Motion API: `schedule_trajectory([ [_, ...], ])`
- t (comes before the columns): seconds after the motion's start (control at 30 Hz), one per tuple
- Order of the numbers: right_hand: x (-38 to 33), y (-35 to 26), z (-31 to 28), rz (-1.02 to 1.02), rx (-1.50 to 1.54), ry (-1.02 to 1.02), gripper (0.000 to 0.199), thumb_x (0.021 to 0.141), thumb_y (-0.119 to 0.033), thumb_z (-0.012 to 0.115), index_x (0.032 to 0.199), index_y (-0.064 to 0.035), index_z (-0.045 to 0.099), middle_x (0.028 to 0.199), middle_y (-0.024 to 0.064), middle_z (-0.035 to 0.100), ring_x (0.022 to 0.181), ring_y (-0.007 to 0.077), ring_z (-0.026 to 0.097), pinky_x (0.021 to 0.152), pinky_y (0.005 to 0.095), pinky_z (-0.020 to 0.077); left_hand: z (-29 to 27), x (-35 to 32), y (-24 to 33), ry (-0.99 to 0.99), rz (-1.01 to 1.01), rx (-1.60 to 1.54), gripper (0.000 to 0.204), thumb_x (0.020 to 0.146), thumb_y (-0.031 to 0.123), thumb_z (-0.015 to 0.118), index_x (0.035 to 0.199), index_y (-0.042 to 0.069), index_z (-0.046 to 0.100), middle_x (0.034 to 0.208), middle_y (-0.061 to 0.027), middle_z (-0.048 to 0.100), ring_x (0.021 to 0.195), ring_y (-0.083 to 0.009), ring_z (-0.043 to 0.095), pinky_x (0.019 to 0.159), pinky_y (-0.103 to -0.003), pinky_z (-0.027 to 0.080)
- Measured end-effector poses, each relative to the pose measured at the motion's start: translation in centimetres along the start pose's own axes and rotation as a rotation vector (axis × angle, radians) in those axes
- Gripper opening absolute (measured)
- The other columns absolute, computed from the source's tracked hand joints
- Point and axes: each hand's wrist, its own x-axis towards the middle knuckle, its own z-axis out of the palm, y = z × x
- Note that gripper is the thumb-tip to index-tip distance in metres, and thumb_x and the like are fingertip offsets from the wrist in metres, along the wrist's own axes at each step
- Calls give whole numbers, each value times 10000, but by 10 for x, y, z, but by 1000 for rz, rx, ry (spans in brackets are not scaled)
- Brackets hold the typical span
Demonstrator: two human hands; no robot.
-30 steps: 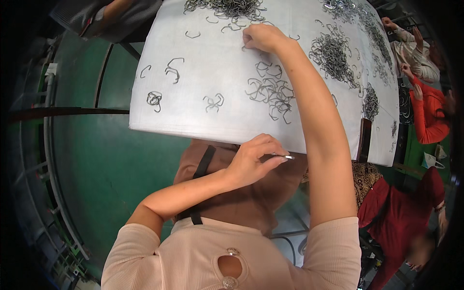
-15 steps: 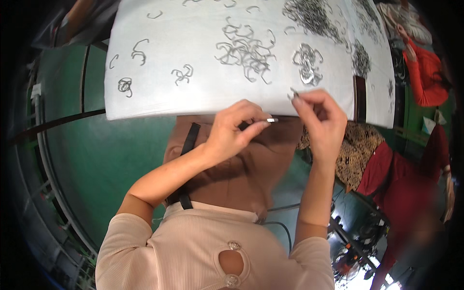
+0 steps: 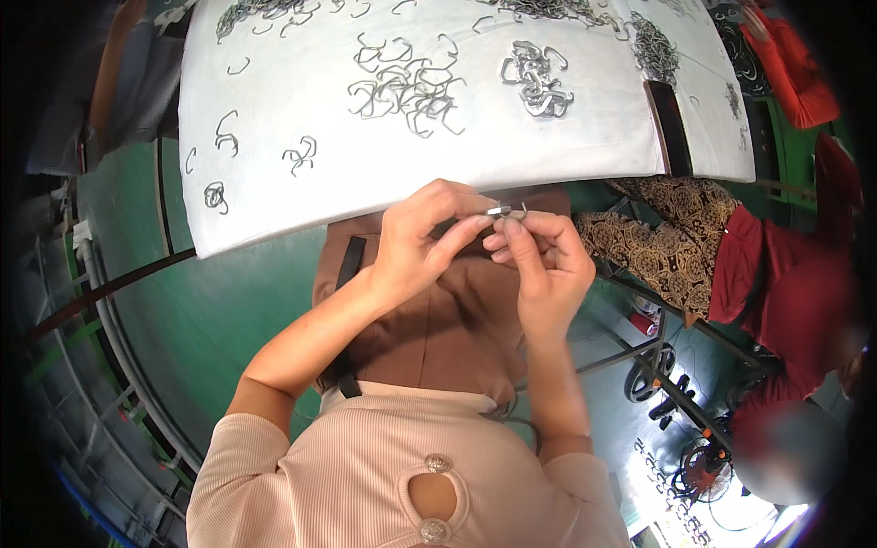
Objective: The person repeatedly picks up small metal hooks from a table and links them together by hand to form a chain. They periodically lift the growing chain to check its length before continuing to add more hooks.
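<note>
My left hand (image 3: 411,239) is closed around a small tool with a bright silver tip (image 3: 498,211); most of the tool is hidden by my fingers. In my right hand (image 3: 553,274), thumb and fingers pinch a small curved metal hook (image 3: 523,213) against that tip. Both hands meet just off the near edge of the white-covered table (image 3: 365,173), over my lap. Similar bent hooks lie on the table: a loose pile (image 3: 411,91) in the middle, a tighter, shinier heap (image 3: 539,87) to its right, and a small cluster (image 3: 300,155) farther left.
More dark hooks (image 3: 656,50) are heaped at the far right, near a dark strip (image 3: 671,137) across the table. A person in red (image 3: 795,73) works at the far right; another in dark red (image 3: 786,292) sits nearer. A grey-clothed person (image 3: 137,91) stands at the far left.
My right hand has come down and left from the table edge with the hook, bringing it to the tool tip in my left hand. The view has shifted slightly.
</note>
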Motion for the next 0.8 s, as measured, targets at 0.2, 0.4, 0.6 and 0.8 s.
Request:
schedule_trajectory([
  [0.2, 0, -3, -7, -68, -45, 37, 42, 892, 13, 612, 917, 39, 591, 844, 119, 660, 722, 153, 666, 633, 247, 545, -8, 69, -41, -8, 128, 324, 225, 837, 99, 666, 1042, 6, 657, 991, -119, 656, 889, -268, 629, 778, -330, 502],
  [0.4, -1, 7, -12, -77, -37, 41, 45, 871, 27, 643, 892, 35, 605, 845, 73, 660, 737, 109, 655, 655, 228, 543, 23, 149, -80, -111, 95, 783, 332, 815, 246, 703, 1089, 65, 655, 1078, -116, 626, 1012, -301, 571, 860, -394, 483],
  [0.6, 1, 13, -16, -138, -77, 2, 30, 881, 44, 613, 901, 38, 591, 850, 110, 660, 737, 138, 661, 646, 245, 546, 24, 162, -87, -191, -46, 539, 263, 806, 169, 690, 1051, 77, 662, 975, -102, 676, 866, -281, 630, 793, -375, 510],
  [0.8, 2, 18, -14, -63, -83, 39, 34, 871, 20, 636, 891, 41, 619, 834, 79, 674, 747, 116, 671, 654, 227, 540, 9, 111, -41, -141, -238, 146, 159, 828, 119, 690, 935, 5, 661, 819, -53, 683, 710, -132, 624, 672, -257, 495],
])
